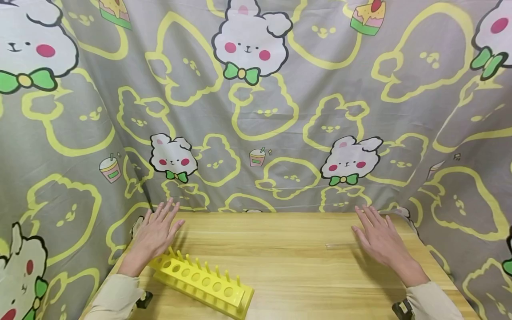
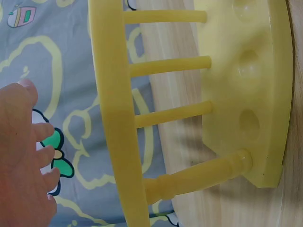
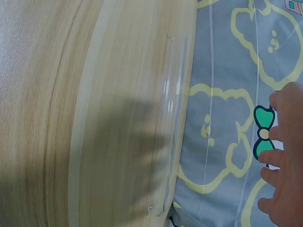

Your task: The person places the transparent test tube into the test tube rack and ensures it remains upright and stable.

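Note:
My left hand (image 1: 155,232) is held out with straight fingers and nothing in it, above the far left end of a yellow test tube rack (image 1: 196,276). The rack stands at a slant on the left of the table, with a row of round holes and a row of upright pegs. In the left wrist view its posts and base (image 2: 265,94) show beside the hand. My right hand (image 1: 380,238), fingers also straight, hovers over the right side of the table. Close to it lies a clear glass test tube (image 3: 169,123), partly hidden by the hand in the head view.
The wooden table (image 1: 304,280) reaches back to a grey curtain (image 1: 272,178) printed with rabbits, which also closes off the left and right sides. A dark strap piece (image 1: 402,309) sits at each sleeve (image 1: 434,302).

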### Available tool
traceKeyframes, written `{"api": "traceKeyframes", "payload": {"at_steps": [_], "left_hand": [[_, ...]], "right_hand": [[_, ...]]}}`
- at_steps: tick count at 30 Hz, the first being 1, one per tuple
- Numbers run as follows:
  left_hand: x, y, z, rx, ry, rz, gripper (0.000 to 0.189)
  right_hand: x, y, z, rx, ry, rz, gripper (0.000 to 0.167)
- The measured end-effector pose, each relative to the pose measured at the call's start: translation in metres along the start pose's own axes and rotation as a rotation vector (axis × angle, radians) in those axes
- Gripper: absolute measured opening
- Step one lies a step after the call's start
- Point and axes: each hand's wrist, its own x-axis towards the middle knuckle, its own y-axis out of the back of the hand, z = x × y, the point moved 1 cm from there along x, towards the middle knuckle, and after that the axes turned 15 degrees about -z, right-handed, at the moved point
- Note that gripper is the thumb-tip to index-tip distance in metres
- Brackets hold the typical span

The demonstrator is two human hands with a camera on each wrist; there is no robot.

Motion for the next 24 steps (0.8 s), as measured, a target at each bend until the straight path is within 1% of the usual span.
{"api": "traceKeyframes", "payload": {"at_steps": [7, 12, 19, 24], "left_hand": [[-0.0003, 0.0007, 0.0025, 0.005, 0.017, -0.034, 0.067], [-0.0023, 0.0019, 0.0036, 0.009, 0.021, -0.025, 0.066], [-0.0031, 0.0051, 0.0062, -0.01, 0.014, -0.013, 0.066], [-0.0032, 0.0069, 0.0082, -0.006, 0.018, -0.019, 0.067]], "right_hand": [[-0.0022, -0.0016, -0.0005, 0.001, -0.005, -0.01, 0.059], [-0.0027, -0.0015, -0.0013, 0.0, -0.005, -0.011, 0.058], [-0.0035, 0.0038, -0.0032, 0.001, -0.002, -0.002, 0.059], [-0.0056, 0.0078, -0.0042, -0.008, -0.002, 0.004, 0.059]]}}
